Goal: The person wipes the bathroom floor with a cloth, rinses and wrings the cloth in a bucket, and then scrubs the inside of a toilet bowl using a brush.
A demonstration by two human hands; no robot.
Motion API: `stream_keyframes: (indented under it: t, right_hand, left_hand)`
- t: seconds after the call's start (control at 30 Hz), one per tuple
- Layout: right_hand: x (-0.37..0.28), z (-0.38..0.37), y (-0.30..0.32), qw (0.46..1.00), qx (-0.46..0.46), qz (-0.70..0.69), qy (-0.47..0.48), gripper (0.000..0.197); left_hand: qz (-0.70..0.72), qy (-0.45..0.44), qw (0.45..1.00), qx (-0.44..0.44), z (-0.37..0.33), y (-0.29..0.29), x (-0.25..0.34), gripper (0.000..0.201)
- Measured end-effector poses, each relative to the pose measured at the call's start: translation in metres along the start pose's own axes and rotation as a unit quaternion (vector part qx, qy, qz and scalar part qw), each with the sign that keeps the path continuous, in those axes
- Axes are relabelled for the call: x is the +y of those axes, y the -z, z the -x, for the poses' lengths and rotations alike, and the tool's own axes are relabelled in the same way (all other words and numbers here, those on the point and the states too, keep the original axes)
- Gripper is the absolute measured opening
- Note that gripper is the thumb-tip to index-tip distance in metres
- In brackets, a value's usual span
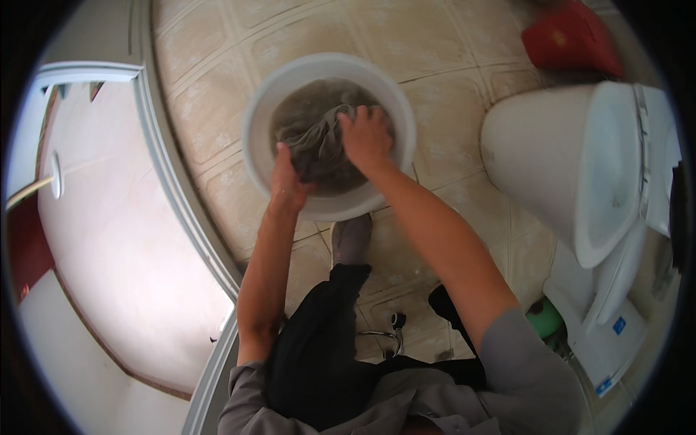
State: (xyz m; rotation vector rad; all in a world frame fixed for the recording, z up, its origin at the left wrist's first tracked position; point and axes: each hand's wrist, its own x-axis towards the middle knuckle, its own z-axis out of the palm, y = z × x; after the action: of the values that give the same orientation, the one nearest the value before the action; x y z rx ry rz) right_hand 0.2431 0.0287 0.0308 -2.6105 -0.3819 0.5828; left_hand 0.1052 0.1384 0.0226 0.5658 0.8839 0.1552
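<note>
A white round basin (pixel 257 119) stands on the tiled floor, holding murky water and a wet grey cloth (pixel 313 136). My left hand (pixel 288 181) grips the near end of the cloth at the basin's front rim. Over the middle of the basin, my right hand (pixel 366 136) clutches the cloth's upper part. Between the two hands the cloth is bunched and twisted. Below the basin I see my dark trouser leg and grey shoe (pixel 351 238).
A white toilet (pixel 580 167) with its lid up stands at the right. A red object (pixel 573 36) lies at the top right, a green item (pixel 545 317) by the toilet base. A shower tray with a curved grey frame (pixel 177 188) fills the left.
</note>
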Motion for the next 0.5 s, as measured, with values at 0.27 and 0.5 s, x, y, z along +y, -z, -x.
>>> stream_keyframes:
  t: [0.27, 0.5]
  right_hand:
    - [-0.043, 0.025, -0.009, 0.922, -0.170, -0.308, 0.163, 0.038]
    - [-0.084, 0.078, 0.058, 0.935, -0.062, -0.243, 0.252, 0.034]
  left_hand:
    - [0.145, 0.194, 0.970, 0.013, -0.023, -0.011, 0.032, 0.064]
    - [0.055, 0.128, 0.981, -0.137, -0.017, -0.047, 0.054, 0.040]
